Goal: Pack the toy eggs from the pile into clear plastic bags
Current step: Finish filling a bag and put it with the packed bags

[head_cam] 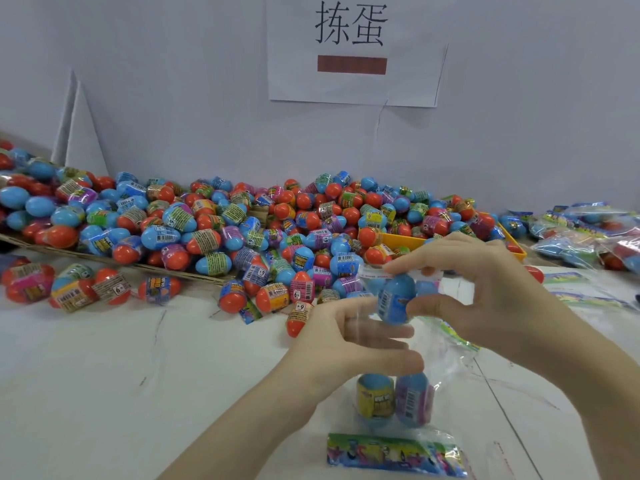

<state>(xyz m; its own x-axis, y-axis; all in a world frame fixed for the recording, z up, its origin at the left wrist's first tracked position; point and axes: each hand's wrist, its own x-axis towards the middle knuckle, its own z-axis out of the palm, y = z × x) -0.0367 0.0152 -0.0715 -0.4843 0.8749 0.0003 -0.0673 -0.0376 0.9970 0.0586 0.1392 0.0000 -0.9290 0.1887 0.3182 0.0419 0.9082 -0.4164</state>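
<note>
Left hand: the left hand (349, 337) is at near centre, its fingers blurred and curled loosely against the side of the clear plastic bag (440, 358); it seems to steady the film, but whether it truly pinches it I cannot tell.
Right hand: the right hand (485, 289) grips a blue toy egg (396, 297) between thumb and fingertips, right at the mouth of the bag.
Bag contents: two wrapped eggs (394, 398) sit side by side low in the bag, above its printed header card (394, 453) at the near edge.
Supply: the pile (214, 220) of red-and-blue eggs spreads across the far left and centre of the white counter (121, 375), partly on a cardboard sheet (104, 259).
Handling, eggs: hard, smooth and light by the look of them; the glossy shrink labels are likely slippery, so a grip across the widest part should hold best.
Handling, bag: thin, limp film that collapses; the mouth probably needs holding apart at its rim.
Surroundings: a yellow tray (408, 240) lies far right of centre, filled bags (588, 237) are heaped at far right, and a paper sign (353, 50) hangs on the wall.
Obstacles: stray eggs lie just left of the hands and could roll if nudged.
</note>
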